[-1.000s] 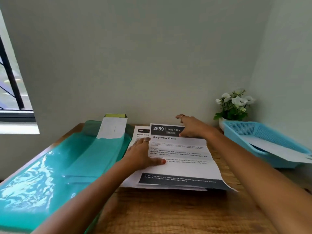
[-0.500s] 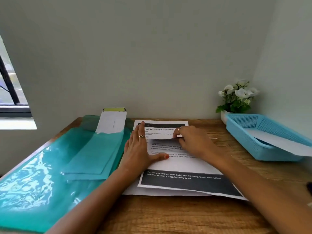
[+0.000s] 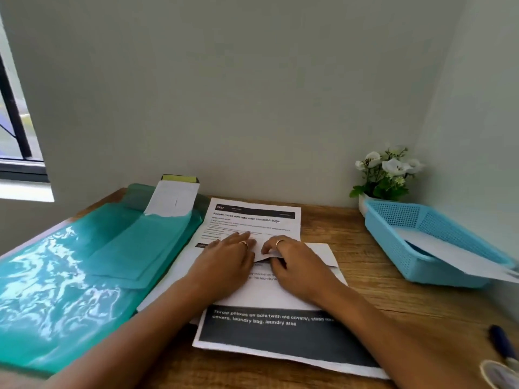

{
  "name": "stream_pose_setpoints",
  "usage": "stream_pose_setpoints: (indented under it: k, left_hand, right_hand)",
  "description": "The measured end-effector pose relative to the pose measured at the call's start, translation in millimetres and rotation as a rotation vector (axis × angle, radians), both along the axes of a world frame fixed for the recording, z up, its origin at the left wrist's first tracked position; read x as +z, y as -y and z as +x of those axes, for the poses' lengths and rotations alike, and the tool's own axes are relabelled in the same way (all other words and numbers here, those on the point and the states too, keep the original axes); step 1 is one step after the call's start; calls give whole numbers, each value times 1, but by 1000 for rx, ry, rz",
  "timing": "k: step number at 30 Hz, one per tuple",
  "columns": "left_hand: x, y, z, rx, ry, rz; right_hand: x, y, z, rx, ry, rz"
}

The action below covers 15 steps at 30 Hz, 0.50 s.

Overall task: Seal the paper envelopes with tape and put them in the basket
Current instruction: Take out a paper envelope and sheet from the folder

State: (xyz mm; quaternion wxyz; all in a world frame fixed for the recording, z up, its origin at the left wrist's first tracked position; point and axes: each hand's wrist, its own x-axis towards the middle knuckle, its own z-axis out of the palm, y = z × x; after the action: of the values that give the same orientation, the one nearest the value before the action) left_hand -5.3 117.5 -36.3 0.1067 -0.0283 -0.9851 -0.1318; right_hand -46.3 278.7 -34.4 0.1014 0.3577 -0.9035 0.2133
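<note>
In the head view, both hands are working at the middle of the wooden table (image 3: 379,279). The left hand (image 3: 224,262) is lying flat on a printed sheet (image 3: 280,329), its fingers straight and close together, pressing the paper down. The right hand (image 3: 297,265) is curling its fingers onto the folded-over top edge of the same sheet, thumb underneath, pinching the fold (image 3: 317,254). A second printed sheet (image 3: 258,217) is lying just behind, partly under the hands. At the right, the blue basket (image 3: 393,228) is sitting near the wall with a white envelope (image 3: 455,254) sticking out over its near rim. Green plastic folders (image 3: 70,290) are covering the table's left side, with a white box (image 3: 174,199) at their far end. A potted white flower (image 3: 384,175) is standing behind the basket. At the lower right corner, a dark pen (image 3: 501,343) and what may be a tape roll (image 3: 500,374) are lying, blurred.
</note>
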Motion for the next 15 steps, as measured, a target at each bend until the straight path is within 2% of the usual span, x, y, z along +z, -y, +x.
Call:
stream_pose_setpoints:
  k: [4, 9, 15]
  left_hand:
    - [-7, 5, 1, -52, 42, 13]
    - [-9, 6, 1, -33, 86, -47]
    - [-10, 8, 1, 1, 147, -76]
  right_hand:
    - [-2, 2, 2, -20, 63, 46]
    - [-7, 8, -1, -3, 102, 320]
    - [-2, 4, -1, -111, 236, 391]
